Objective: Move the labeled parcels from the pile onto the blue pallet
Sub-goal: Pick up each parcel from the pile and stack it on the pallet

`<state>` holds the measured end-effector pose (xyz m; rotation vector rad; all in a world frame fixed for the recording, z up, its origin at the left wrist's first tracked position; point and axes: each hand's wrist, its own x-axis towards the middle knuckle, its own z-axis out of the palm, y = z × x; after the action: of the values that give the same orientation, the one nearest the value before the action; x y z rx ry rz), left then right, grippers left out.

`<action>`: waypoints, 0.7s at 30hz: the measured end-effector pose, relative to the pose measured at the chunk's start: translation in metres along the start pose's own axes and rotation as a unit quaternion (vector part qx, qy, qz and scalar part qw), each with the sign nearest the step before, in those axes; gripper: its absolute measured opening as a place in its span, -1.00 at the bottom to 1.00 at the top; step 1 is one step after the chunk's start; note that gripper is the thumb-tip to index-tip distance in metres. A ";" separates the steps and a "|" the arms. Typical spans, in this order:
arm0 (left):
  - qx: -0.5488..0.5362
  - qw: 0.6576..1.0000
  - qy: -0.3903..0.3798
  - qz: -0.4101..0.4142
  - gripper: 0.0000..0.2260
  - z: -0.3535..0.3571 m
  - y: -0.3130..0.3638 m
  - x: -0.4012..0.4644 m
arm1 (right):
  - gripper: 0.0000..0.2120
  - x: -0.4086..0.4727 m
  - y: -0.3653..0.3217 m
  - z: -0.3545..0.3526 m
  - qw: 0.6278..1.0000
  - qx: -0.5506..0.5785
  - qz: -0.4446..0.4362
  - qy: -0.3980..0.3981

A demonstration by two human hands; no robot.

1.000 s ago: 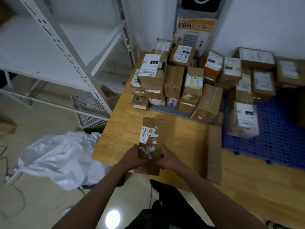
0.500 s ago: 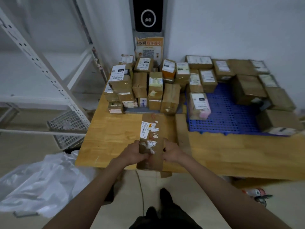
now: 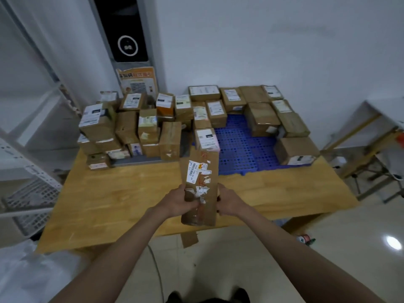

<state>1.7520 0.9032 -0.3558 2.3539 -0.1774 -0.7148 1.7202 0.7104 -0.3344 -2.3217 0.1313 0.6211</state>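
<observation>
Head view: left hand (image 3: pixel 179 201) and right hand (image 3: pixel 229 203) curl around the long brown parcel (image 3: pixel 200 185), gripping its near end above the wooden table (image 3: pixel 109 204), label up, probably bound for the blue pallet (image 3: pixel 238 145).

Browns, blue and white are being shown across the bench (image 3: pixel 131 204).

The long parcel (image 3: pixel 200 184) is being seen in brown cardboard, patched with a white barcode label (image 3: pixel 193 171), torn white scraps and red scribbles. The pile (image 3: pixel 131 127) is being shown in brown with white labels, one box being coloured orange (image 3: pixel 165 110). The pallet (image 3: pixel 238 145) is being rendered in blue with a grid of holes. The bench is being shown in yellow wood grain; the poster (image 3: pixel 137 80) in orange; the wall panel (image 3: pixel 129 29) in black with a white ring.
</observation>
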 end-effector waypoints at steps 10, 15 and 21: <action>-0.017 0.999 -0.018 0.036 -0.66 0.072 0.115 0.055 | -0.40 -0.001 0.105 -0.108 1.000 0.001 0.020 -0.013; 0.043 0.998 -0.003 0.039 -0.78 0.084 0.155 0.076 | -0.38 0.012 0.135 -0.149 0.999 -0.002 0.025 -0.037; 0.052 0.998 -0.019 0.023 -0.63 0.087 0.174 0.114 | -0.36 0.044 0.152 -0.178 0.998 0.005 0.028 -0.055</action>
<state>1.8113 0.6858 -0.3514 2.4269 -0.2902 -0.7443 1.7891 0.4829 -0.3383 -2.2760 0.1491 0.7726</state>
